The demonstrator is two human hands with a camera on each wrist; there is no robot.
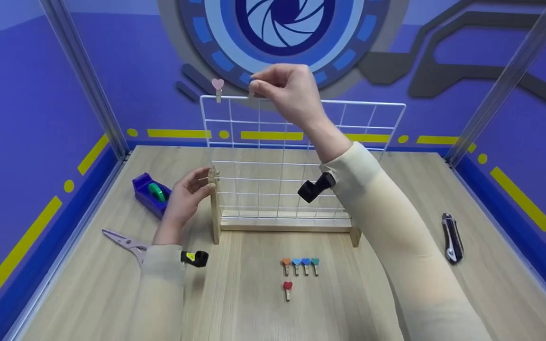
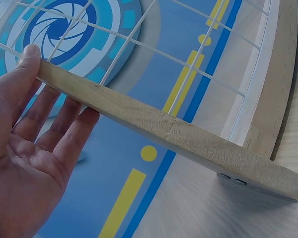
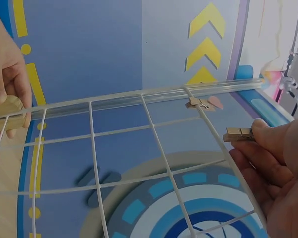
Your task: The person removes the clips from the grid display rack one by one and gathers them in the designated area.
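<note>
A white wire grid rack (image 1: 282,163) stands upright in a wooden frame. My left hand (image 1: 185,199) grips the rack's wooden side post (image 2: 169,129), thumb on one side and fingers on the other. Above the top wire, my right hand (image 1: 292,90) pinches a small wooden clothespin (image 3: 238,134). A bit of blue shows at its upper end in the head view; the fingers hide the rest. Its free end is close to the wire, and I cannot tell whether they touch. A pink heart clothespin (image 1: 218,90) is clipped on the top wire at the left corner.
In front of the rack lie a row of several heart clothespins (image 1: 300,266) and a red heart clothespin (image 1: 287,290). Scissors (image 1: 126,241) and a purple tape dispenser (image 1: 150,194) lie at the left. A utility knife (image 1: 452,238) is at the right.
</note>
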